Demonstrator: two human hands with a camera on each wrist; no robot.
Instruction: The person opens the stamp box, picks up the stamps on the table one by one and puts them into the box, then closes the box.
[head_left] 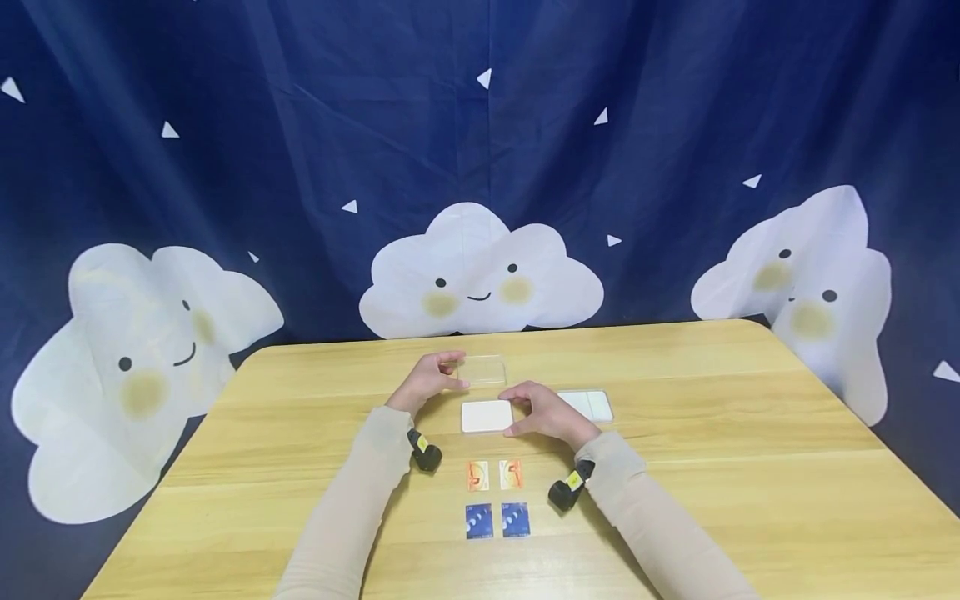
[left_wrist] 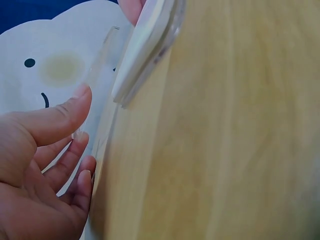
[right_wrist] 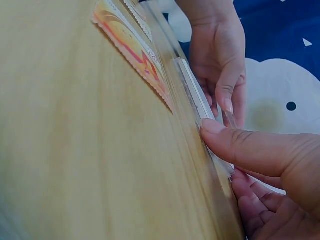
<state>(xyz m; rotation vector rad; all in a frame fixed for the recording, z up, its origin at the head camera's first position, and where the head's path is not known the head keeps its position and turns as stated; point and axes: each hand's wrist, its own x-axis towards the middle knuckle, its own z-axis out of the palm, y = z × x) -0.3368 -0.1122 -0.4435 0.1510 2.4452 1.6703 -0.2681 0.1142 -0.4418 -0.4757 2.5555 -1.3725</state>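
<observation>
My left hand pinches the left end of a clear, rectangular plastic cover; the left wrist view shows its thin edge between thumb and fingers. Just in front of that lies a shallow clear case with a white insert. My right hand holds this case by its right end, thumb at the near corner and fingers at the far one. In the right wrist view the thumb presses on the rim of the case, close over the wooden table.
Behind my right hand lies a second clear case with a divided white insert, partly hidden. Nearer me are two orange stamps side by side and two blue stamps below them. A blue curtain hangs behind the table.
</observation>
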